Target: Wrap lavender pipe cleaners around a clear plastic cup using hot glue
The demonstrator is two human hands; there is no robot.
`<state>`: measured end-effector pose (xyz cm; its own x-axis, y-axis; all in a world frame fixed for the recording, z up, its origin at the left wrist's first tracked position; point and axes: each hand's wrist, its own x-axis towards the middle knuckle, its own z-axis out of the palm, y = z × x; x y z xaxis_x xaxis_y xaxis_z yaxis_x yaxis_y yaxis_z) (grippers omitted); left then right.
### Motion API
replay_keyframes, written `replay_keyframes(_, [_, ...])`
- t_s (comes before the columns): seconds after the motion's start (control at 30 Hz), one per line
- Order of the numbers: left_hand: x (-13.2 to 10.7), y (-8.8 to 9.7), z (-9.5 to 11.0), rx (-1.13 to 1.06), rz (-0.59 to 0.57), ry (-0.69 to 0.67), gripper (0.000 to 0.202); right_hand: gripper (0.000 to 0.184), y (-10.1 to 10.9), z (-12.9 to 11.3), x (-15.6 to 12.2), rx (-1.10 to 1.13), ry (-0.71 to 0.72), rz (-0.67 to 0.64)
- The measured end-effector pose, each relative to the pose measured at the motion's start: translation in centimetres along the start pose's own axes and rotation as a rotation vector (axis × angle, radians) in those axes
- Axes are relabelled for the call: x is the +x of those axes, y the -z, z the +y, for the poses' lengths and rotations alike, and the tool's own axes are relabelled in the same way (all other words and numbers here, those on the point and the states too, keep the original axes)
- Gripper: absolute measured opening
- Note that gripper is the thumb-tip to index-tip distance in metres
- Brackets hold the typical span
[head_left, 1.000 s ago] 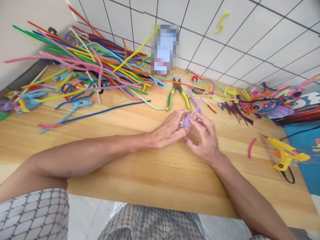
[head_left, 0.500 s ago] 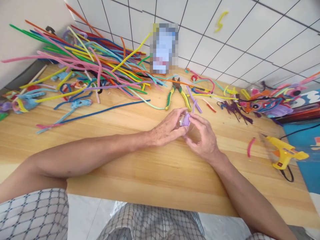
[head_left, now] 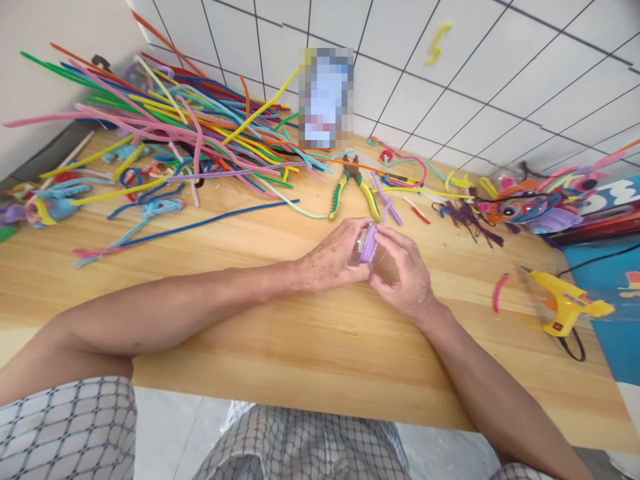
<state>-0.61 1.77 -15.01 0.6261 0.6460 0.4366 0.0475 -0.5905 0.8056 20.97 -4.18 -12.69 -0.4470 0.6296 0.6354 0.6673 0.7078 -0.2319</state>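
Dozens of coloured pipe cleaners (head_left: pixel 200 133) were heaped to the left of the pliers (head_left: pixel 353 175), and one long blue pipe cleaner (head_left: pixel 210 223) was laid farther forward on that same side of the pliers. A phone (head_left: pixel 326 100), its screen blurred, was propped just behind the pliers and slightly to their left. In front of the pliers, the left hand (head_left: pixel 333 257) was held half curled, with a purple bundle (head_left: pixel 369 245) gripped between its thumb and fingers. The bundle was thus held up just in front of the pliers' handles, between both hands. To the right of the pliers and forward of them, the right hand (head_left: pixel 405 270) was bowed, thumb and fingers parted, with a fingertip set against the bundle; whether it was also gripped there could not be told. Well to the right of the pliers, a short pink piece (head_left: pixel 500 293) and a yellow glue gun (head_left: pixel 565 303) were laid.
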Motion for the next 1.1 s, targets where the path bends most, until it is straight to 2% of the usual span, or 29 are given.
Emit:
replay_keyframes(0.17, [-0.1, -0.1, -0.6, 0.006, -0.011, -0.057, 0.076, 0.083, 0.3, 0.2, 0.1, -0.013, 0.024, -0.008])
replay_keyframes(0.37, [0.0, -0.5, -1.2, -0.011, 0.019, -0.079, 0.088, 0.085, 0.5, 0.6, 0.1, -0.026, 0.033, -0.028])
replay_keyframes(0.57, [0.1, -0.4, -1.3, 0.009, -0.007, -0.079, 0.078, 0.083, 0.3, 0.6, -0.1, -0.016, 0.029, -0.021])
replay_keyframes(1.1, [0.0, 0.0, 0.1, 0.067, -0.011, -0.034, 0.07, 0.084, 0.0, 0.9, -0.7, -0.054, -0.022, -0.031])
